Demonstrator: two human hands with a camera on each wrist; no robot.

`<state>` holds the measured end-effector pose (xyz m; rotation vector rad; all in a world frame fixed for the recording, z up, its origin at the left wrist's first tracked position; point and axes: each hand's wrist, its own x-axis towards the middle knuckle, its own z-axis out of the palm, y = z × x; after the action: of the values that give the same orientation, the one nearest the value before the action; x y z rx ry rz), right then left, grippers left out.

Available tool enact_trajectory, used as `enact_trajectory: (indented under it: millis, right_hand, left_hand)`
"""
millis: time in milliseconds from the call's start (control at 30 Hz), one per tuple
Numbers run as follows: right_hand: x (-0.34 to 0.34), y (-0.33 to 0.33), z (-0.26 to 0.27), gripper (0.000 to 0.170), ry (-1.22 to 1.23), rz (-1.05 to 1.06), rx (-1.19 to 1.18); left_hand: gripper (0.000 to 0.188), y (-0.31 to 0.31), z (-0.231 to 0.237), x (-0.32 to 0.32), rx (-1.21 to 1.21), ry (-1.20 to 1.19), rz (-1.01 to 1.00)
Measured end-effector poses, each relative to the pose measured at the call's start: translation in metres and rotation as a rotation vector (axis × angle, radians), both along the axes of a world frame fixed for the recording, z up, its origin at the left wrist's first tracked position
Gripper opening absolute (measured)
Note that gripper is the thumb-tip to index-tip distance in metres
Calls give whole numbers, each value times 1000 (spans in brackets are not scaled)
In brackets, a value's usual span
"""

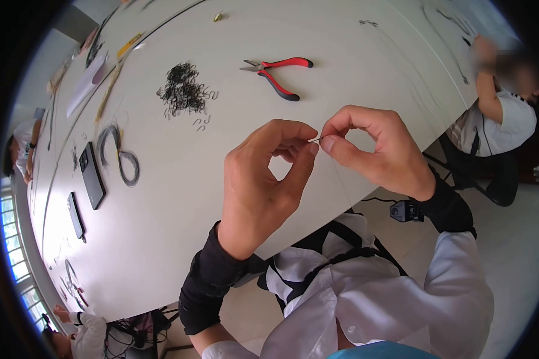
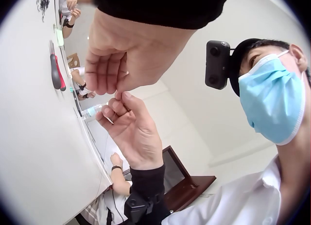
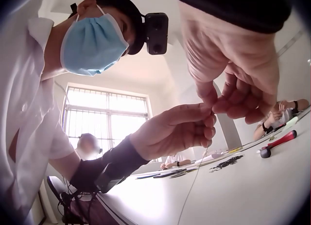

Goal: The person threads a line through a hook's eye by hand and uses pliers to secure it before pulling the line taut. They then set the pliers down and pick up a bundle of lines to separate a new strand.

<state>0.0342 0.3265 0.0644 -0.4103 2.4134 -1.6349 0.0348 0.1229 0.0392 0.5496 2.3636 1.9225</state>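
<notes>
In the head view both hands meet fingertip to fingertip above the table's near edge. The left hand [image 1: 254, 185] pinches a thin line between thumb and index finger. Opposite it, the right hand [image 1: 380, 146] has thumb and forefinger on a small dark wire piece [image 1: 320, 139], mostly covered by the fingertips. From there a fine pale line [image 3: 194, 181] trails down, seen in the right wrist view. Beyond the hands lie a heap of small black bent-wire hooks [image 1: 182, 93] and pliers [image 1: 261, 68] with red and black handles, their jaws apart.
Left of the hooks are a coil of dark line [image 1: 129, 167], a phone [image 1: 91, 176] and a smaller dark device [image 1: 75, 215]. A tiny gold-coloured item [image 1: 218, 17] sits at the far side. Other people sit around the white table [image 1: 161, 239].
</notes>
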Motion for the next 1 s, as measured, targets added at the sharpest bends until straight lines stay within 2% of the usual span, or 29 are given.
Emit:
enact_trajectory:
  millis: [267,433,533,633,700,833,900,1000]
  right_hand:
    - [-7,-1,0,13,-77,55,23]
    - [-7,7,5,12,-140,144,70]
    - [2,45,17,10,-200,-44,8]
    - [26,138,22,18,-12,-309,-95]
    - [51,197,47,14,68,-455,-209]
    - [84,274,102,20,230,-758,-144]
    - [60,288,122,23,218,-791,-34]
    - [-28,264,105,23,210,-714,198]
  left_hand:
    - [9,-4,-4,-3,-85,104,-3]
    - [15,-5,-2,-2,-107,131,-14]
    - [18,-18,-4,2,-144,120,-5]
    - [19,-53,-21,4,-191,99,60]
    - [18,-77,-34,5,-160,-3,108]
    - [14,-98,-39,4,-88,-205,177]
    - [13,-99,-41,1,-51,-263,169]
    - [14,-96,-43,0,-109,-204,138]
